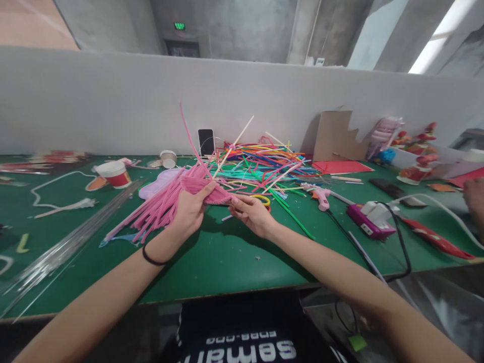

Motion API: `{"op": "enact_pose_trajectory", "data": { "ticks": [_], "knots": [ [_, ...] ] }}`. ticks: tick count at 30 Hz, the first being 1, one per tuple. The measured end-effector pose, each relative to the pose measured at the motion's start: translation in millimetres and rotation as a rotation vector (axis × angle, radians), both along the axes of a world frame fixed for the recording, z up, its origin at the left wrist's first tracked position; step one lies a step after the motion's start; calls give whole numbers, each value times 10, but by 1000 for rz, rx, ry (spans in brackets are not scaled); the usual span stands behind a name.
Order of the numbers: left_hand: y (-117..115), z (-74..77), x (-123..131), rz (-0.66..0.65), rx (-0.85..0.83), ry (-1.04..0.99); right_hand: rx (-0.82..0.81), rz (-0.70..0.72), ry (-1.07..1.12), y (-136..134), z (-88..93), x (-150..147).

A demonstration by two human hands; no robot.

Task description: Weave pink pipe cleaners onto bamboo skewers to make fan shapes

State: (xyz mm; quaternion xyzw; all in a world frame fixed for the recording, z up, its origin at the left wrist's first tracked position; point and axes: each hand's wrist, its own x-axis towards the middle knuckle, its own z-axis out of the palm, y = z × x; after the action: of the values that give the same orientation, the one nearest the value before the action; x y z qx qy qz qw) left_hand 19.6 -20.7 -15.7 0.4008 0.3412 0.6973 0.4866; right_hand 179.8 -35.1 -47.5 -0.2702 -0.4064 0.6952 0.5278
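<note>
Above the green table [227,267], my left hand [189,212] grips a flat pink piece made of pipe cleaners [194,185], thumb on top and fingers beneath. My right hand [252,214] pinches the right end of this piece between thumb and fingertips. A long pink stem [189,131] sticks up from near the piece. Loose pink pipe cleaners [151,212] fan out to the left of my left hand, beside a lilac shape [161,182]. Just behind my right hand lies a yellow loop [264,200], perhaps a scissors handle.
A pile of coloured pipe cleaners [260,161] lies behind, near a phone [206,142]. Leftward are a paper cup [115,174] and thin wires [75,237]. To the right are a pink glue gun [322,197], a purple power strip [368,227] with cords, cardboard [333,138] and another person's hand [474,196].
</note>
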Motion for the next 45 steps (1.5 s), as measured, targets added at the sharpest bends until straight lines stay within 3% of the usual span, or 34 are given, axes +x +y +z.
{"op": "enact_pose_trajectory", "data": {
  "ticks": [12,21,45],
  "knots": [
    [-87,54,36,35,47,54,32,-90,-20,-5,36,-8],
    [-117,34,70,-39,45,0,50,-183,-58,1,86,3],
    [-143,55,38,-58,74,220,94,-165,-203,39,110,105]
  ]
}}
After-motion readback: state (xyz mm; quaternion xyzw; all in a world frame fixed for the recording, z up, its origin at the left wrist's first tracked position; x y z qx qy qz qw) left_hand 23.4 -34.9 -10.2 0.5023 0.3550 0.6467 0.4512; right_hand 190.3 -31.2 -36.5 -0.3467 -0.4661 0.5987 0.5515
